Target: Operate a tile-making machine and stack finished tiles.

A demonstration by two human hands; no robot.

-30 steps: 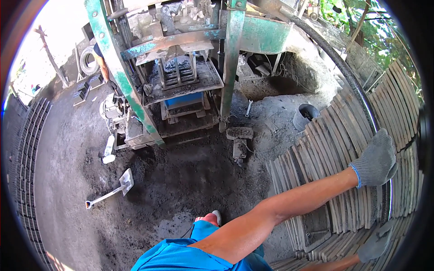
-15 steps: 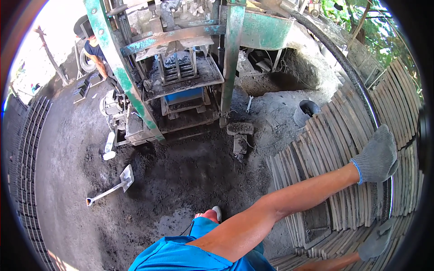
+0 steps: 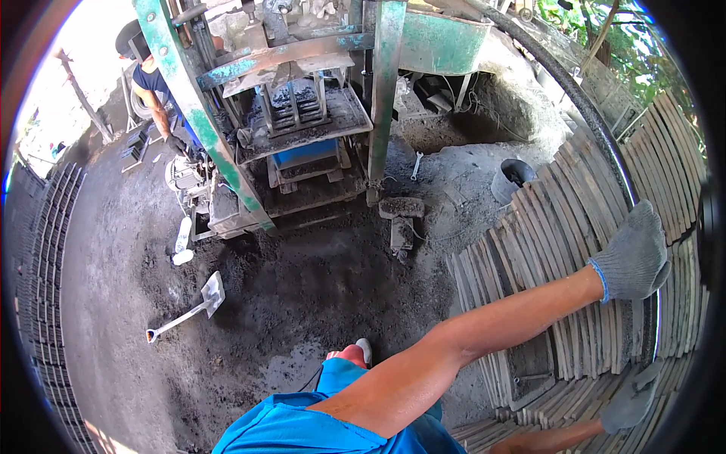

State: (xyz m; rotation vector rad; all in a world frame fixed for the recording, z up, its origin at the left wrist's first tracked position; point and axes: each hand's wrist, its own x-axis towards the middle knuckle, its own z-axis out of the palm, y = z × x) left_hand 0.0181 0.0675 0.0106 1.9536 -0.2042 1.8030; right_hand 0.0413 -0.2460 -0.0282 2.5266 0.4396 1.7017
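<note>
At the right, my left hand (image 3: 634, 253) reaches across in a grey knit glove with a blue cuff. Its fingers curl over the edge of the stacked wooden boards (image 3: 560, 204), beside a long dark pole (image 3: 582, 98) with a bright streak. Lower down, my right hand (image 3: 634, 399), gloved in grey too, is bent at the same stack with its fingers partly hidden. A narrow dark strip with a bright edge runs between the two hands. What either hand grips does not show.
A green-framed block press (image 3: 302, 144) stands ahead, with a motor (image 3: 189, 178) at its left. A shovel (image 3: 204, 303) lies on the dirty floor. A bucket (image 3: 513, 180) and a wrench (image 3: 417, 165) are near the pit. A co-worker (image 3: 155, 87) bends behind the press. Racks (image 3: 53, 265) line the left.
The view has shifted slightly. My left hand sits a little higher, still at the boards, and my right hand has hardly moved. The co-worker has leaned slightly.
</note>
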